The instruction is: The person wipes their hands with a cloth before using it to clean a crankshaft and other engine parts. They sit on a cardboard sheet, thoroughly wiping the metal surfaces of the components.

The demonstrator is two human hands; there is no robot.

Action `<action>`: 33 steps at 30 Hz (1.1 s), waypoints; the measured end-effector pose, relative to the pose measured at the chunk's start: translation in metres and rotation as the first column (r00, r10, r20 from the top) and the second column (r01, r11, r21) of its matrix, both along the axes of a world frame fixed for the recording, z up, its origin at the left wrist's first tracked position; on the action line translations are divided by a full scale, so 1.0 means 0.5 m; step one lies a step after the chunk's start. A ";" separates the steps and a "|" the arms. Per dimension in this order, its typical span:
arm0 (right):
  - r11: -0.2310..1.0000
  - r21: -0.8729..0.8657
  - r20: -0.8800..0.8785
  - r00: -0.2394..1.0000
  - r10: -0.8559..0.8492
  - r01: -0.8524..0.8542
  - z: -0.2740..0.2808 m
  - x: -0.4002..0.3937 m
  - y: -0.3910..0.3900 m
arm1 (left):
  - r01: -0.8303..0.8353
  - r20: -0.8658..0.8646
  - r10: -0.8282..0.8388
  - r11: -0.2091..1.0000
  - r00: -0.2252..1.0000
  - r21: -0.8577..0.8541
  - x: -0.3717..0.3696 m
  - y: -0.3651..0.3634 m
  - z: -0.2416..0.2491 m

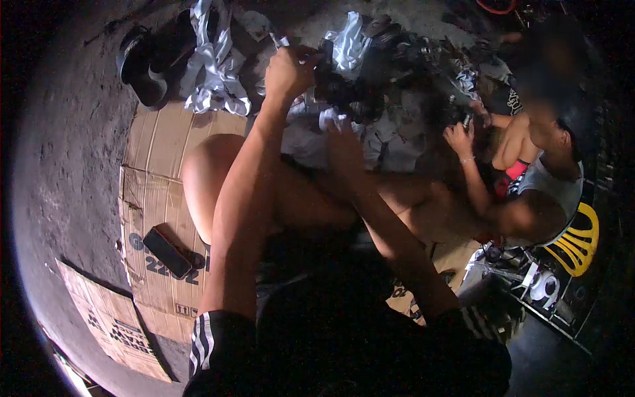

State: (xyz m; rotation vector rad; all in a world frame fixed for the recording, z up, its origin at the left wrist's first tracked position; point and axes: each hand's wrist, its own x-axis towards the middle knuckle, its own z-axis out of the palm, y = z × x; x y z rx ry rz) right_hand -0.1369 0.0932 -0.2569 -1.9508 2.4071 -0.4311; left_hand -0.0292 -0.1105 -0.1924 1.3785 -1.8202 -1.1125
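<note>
One white piece (329,117), crumpled, softly glossy

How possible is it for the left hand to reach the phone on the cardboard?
Probably yes: nothing covers the phone on the cardboard, though the left hand is out ahead, beyond the left knee.

left fingers (285,57) by a white scrap (280,41), right fingers (341,125) at white cloth (326,117), phone (167,253) on cardboard (152,188), another person (559,182) nearby

Small white strip (280,41) jutting beyond left fingers (288,58); crumpled white piece (327,118) at right fingers (341,124)
</note>
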 end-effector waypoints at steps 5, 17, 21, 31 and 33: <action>0.954 -0.298 0.236 0.968 0.086 -0.012 0.207 -0.026 -0.103 | -0.037 -0.002 0.037 0.999 0.999 0.033 -0.007 0.021 -0.005; 0.965 0.261 0.056 0.998 -0.037 0.021 0.146 0.087 -0.013 | -0.012 -0.136 0.020 0.998 0.991 0.060 -0.001 -0.002 -0.013; 0.997 0.014 0.149 0.986 0.075 -0.078 0.149 0.067 0.014 | -0.052 -0.106 0.056 0.998 0.993 0.041 -0.004 0.011 -0.013; 0.943 0.331 0.219 0.971 -0.095 0.017 0.191 0.165 -0.077 | -0.042 -0.010 0.042 0.999 0.999 0.002 0.008 0.042 0.025; 0.943 0.332 0.196 0.975 -0.105 0.035 0.240 0.164 -0.064 | -0.021 -0.033 0.023 0.998 0.999 0.057 -0.001 0.031 0.020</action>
